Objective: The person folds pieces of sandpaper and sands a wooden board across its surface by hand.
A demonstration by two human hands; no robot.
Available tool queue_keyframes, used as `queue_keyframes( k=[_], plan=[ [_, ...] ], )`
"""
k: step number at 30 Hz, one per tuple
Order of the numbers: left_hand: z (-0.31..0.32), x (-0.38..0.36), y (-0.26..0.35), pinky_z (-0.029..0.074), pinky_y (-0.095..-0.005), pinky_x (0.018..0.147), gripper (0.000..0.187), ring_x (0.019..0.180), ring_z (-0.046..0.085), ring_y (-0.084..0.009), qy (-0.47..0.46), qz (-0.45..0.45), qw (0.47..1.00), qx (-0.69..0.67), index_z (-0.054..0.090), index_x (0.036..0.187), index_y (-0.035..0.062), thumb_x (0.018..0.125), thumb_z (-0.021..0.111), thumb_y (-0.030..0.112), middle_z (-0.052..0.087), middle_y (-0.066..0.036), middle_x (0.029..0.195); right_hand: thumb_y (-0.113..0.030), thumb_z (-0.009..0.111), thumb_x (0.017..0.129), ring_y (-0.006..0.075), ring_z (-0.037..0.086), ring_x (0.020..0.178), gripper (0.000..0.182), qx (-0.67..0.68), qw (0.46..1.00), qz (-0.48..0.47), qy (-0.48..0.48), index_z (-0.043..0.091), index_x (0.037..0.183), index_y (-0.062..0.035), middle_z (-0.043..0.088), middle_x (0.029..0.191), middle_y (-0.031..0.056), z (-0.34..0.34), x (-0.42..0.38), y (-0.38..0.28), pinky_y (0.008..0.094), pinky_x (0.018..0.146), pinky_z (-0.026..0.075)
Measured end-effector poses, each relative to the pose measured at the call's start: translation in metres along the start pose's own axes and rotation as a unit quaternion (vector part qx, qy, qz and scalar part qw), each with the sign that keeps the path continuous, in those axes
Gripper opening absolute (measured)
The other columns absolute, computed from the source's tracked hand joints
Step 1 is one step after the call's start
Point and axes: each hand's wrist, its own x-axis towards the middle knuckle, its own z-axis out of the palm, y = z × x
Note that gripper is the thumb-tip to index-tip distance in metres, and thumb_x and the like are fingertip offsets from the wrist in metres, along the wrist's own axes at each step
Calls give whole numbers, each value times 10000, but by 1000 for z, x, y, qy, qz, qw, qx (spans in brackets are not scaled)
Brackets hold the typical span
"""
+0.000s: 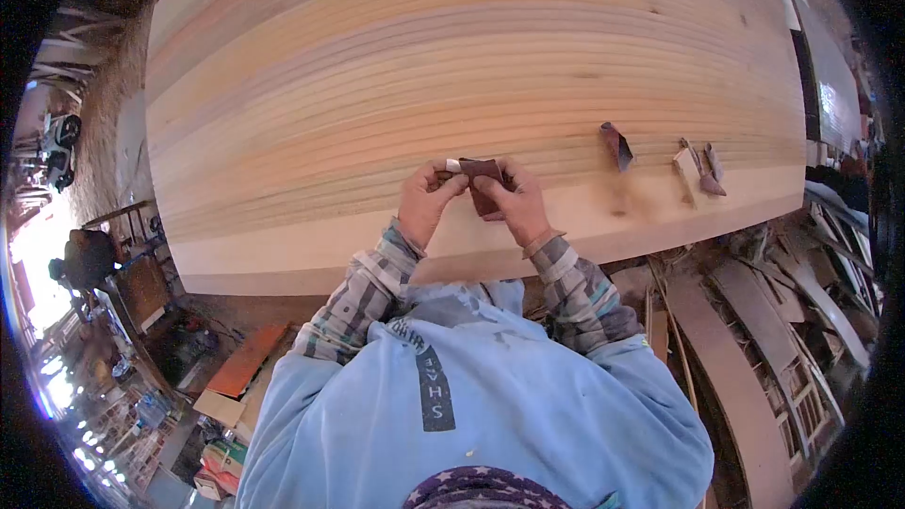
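Note:
Between my two hands is a small folded piece of dark reddish-brown sandpaper [484, 170], held just over the near edge of a wide wooden panel [452, 75]. My left hand [429, 198] pinches the sandpaper's left side, where something white shows at the index finger. On the other side, my right hand [518, 200] grips it with the thumb across its face. To the right on the panel lies a curled sandpaper scrap [617, 145]. Farther right are more crumpled sandpaper pieces [699, 170], near a brownish dust patch.
Long boards [726, 349] lean or lie below the panel's right side. An orange-topped board [247, 360] and assorted clutter stand at lower left. A dark machine part [62, 146] shows at far left. A glossy dark panel [830, 75] is at the far right.

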Motion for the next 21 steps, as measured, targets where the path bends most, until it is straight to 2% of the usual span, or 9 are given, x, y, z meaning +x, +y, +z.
queue_keyframes(
  k=[1,4,6,9,11,13,15,19,21],
  plan=[
    [-1,0,0,531,-283,836,218,913,645,-130,1,6,999,-32,641,1090,2,893,694,78,689,-58,975,-146,677,906,85,624,847,196,-5,1000,1,-3,655,1055,-21,681,932,40,3,2,3,259,722,537],
    [-2,-1,2,538,-271,824,193,908,643,-124,19,-1,999,-43,641,1080,-3,905,677,69,689,-60,974,-150,704,886,98,630,839,208,3,999,-42,5,647,1036,-17,685,937,49,10,11,9,259,715,534],
    [-6,0,-4,540,-267,817,198,903,642,-122,35,7,999,-37,634,1084,-3,902,678,64,685,-60,981,-144,720,872,99,628,829,236,75,995,-66,-14,646,1057,-18,686,946,48,15,14,3,255,715,523],
    [-9,3,-8,541,-253,796,230,885,636,-113,57,24,996,-62,611,1111,2,896,682,48,672,-52,973,-170,704,873,101,616,756,221,59,997,-41,-7,672,1021,-10,678,866,40,26,18,-7,253,637,509],
    [-10,7,-8,540,-244,782,259,873,632,-108,68,36,992,-97,595,1134,9,893,684,38,662,-43,956,-158,705,872,105,618,767,216,64,998,-5,-18,672,1025,-9,681,880,38,24,32,-1,255,653,508],
    [-16,12,-3,533,-239,763,321,851,617,-101,93,80,992,-17,564,1181,32,884,687,22,635,-24,918,-146,707,871,110,620,777,212,68,997,32,-27,672,1028,-8,683,894,37,28,39,-10,257,668,507],
    [-16,14,6,530,-244,755,356,838,609,-99,107,81,991,-23,557,1208,38,879,690,14,627,-19,906,-145,704,873,106,618,779,212,137,989,27,-52,679,1037,-13,683,897,37,36,41,-22,255,664,502],
    [-26,17,10,518,-256,758,479,821,596,-102,113,86,990,10,519,1311,55,869,697,7,617,-13,893,-165,688,906,89,618,810,220,71,995,18,-68,682,1065,-12,688,921,26,35,59,-38,256,702,510],
    [-52,30,-15,513,-252,765,502,827,591,-99,143,125,981,28,504,1337,57,874,694,16,612,-14,894,-177,675,918,72,606,807,208,-51,998,-26,-29,681,1049,-15,687,925,15,18,77,-72,256,682,501]
  ],
)
